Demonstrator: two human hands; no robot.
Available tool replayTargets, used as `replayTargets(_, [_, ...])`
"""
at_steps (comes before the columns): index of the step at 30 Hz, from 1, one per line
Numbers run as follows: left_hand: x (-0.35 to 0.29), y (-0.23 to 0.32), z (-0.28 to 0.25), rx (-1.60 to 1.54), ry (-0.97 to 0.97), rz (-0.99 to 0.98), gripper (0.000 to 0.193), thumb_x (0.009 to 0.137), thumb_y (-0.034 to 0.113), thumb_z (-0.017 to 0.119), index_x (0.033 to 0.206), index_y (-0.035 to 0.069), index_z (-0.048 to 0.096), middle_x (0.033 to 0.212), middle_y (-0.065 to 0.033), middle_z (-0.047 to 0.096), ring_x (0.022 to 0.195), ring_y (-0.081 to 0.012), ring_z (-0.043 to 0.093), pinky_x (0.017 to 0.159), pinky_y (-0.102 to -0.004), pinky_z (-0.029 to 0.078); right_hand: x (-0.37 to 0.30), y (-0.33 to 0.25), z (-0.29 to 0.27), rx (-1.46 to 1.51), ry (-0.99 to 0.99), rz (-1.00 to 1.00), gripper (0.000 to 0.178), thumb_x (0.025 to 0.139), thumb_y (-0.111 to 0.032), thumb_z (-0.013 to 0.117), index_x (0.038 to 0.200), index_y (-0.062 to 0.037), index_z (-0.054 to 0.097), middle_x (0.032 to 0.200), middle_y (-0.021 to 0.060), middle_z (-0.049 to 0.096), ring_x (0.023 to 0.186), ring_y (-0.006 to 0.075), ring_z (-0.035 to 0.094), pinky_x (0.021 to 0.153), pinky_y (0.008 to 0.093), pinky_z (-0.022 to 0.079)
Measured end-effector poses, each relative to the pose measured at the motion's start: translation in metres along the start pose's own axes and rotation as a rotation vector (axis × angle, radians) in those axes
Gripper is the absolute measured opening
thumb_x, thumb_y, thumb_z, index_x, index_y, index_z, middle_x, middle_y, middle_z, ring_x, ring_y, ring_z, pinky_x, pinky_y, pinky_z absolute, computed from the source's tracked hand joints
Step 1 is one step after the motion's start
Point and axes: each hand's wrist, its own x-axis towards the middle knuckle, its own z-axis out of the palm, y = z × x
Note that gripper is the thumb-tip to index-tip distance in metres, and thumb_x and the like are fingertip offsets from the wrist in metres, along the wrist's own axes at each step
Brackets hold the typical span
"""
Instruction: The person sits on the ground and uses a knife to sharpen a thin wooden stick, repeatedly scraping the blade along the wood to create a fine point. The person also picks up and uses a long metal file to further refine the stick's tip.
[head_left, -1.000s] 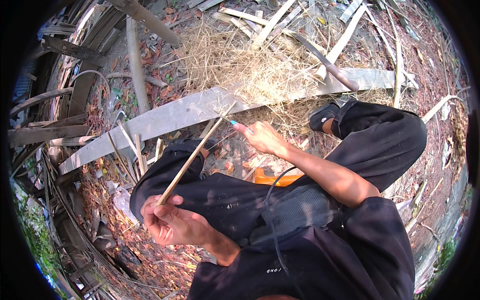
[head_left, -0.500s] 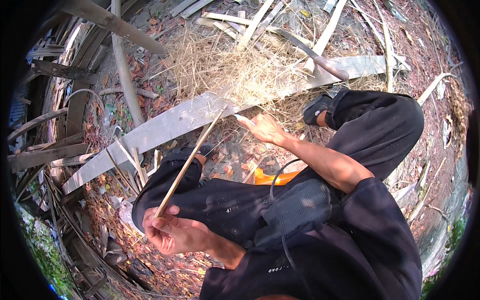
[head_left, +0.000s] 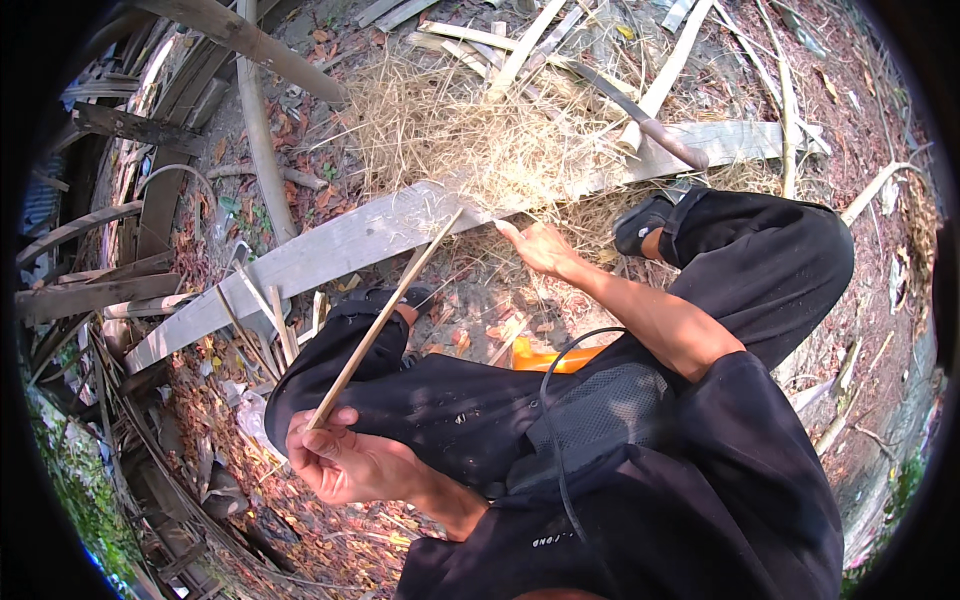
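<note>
My left hand (head_left: 340, 462) grips the near end of a thin pale bamboo strip (head_left: 392, 310) that slants up and away toward a long grey plank (head_left: 330, 245). My right hand (head_left: 540, 245) is stretched forward with the fingers spread, reaching into dry straw (head_left: 470, 130) by the plank, and nothing shows in it. I am squatting in black trousers (head_left: 760, 260). A black shoe (head_left: 640, 222) sits right of my right hand. Something orange (head_left: 555, 355) shows between my knees.
Split bamboo slats (head_left: 560, 50) and sticks lie scattered across the far ground among dry red-brown leaves (head_left: 220, 370). Weathered boards and curved poles (head_left: 110, 230) pile up at the left. A dark pipe-like pole (head_left: 650, 125) crosses the straw.
My right hand has moved forward and up to the straw at the plank and opened its fingers. My left hand and the strip have kept about the same pose while the view shifted.
</note>
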Motion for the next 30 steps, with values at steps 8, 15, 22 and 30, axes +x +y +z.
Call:
replayTargets(8, [0.002,-0.002,0.001,0.103,0.078,-0.017,0.022,0.096,0.018,0.060,0.092,-0.002,0.052,0.078,-0.0097,0.052,0.061,-0.0145,0.049,0.057,-0.0249,0.041,-0.039,-0.066,0.000,0.103,-0.153,-0.218,0.088,0.087,-0.075,0.037,0.049,0.0039,0.047,0.053,0.0250,0.051,0.054,0.0333,0.054,0.063,0.0495,0.043])
replayTargets(15, [-0.001,0.003,0.004,0.138,0.027,0.038,0.026,0.095,0.021,0.061,0.088,-0.002,0.051,0.075,-0.0095,0.052,0.060,-0.0138,0.049,0.056,-0.0240,0.039,-0.021,-0.014,-0.002,-0.071,-0.048,0.083,0.088,0.090,-0.071,0.035,0.066,0.0085,0.065,0.066,0.0277,0.062,0.070,0.0378,0.064,0.068,0.0470,0.048])
replayTargets(22, [0.002,-0.001,0.007,0.123,0.086,0.015,0.026,0.095,0.021,0.061,0.088,-0.002,0.052,0.074,-0.0092,0.052,0.059,-0.0137,0.050,0.055,-0.0235,0.041,-0.043,-0.071,0.002,0.069,-0.081,-0.224,0.081,0.092,-0.067,0.038,0.050,0.0029,0.042,0.044,0.0191,0.039,0.045,0.0286,0.037,0.054,0.0462,0.039])
replayTargets(30, [-0.002,-0.002,-0.009,0.052,0.007,-0.008,0.022,0.095,0.018,0.061,0.097,-0.003,0.056,0.085,-0.0098,0.059,0.064,-0.0122,0.050,0.062,-0.0234,0.042,-0.039,-0.055,0.000,0.002,-0.083,-0.209,0.086,0.090,-0.070,0.035,0.059,0.0064,0.058,0.055,0.0278,0.053,0.058,0.0400,0.057,0.063,0.0485,0.046])
